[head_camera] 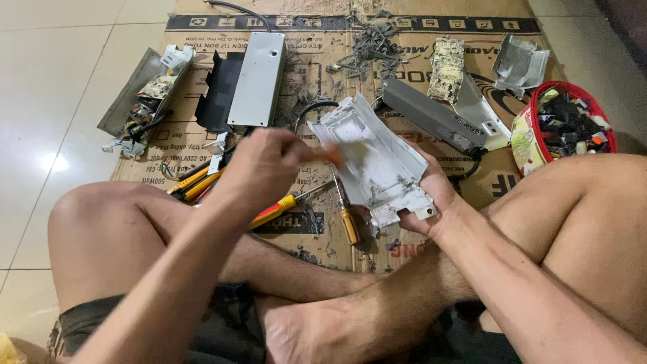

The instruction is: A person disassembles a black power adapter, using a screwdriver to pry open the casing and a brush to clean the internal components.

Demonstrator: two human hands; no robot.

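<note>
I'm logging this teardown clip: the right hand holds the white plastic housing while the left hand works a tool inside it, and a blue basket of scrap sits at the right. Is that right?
Not quite: the basket is red, not blue, as the head view shows. The rest stands: the right hand holds the white plastic housing while the left hand works a tool inside it.

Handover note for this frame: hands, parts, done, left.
Left hand: grips a blurred orange-handled tool, tip at the white plastic housing.
Right hand: holds that housing from below.
Screwdrivers lie on the cardboard mat; red basket of small parts at right.
Done: grey metal cover and circuit board lie separate.
Left: housing in hand.
</note>
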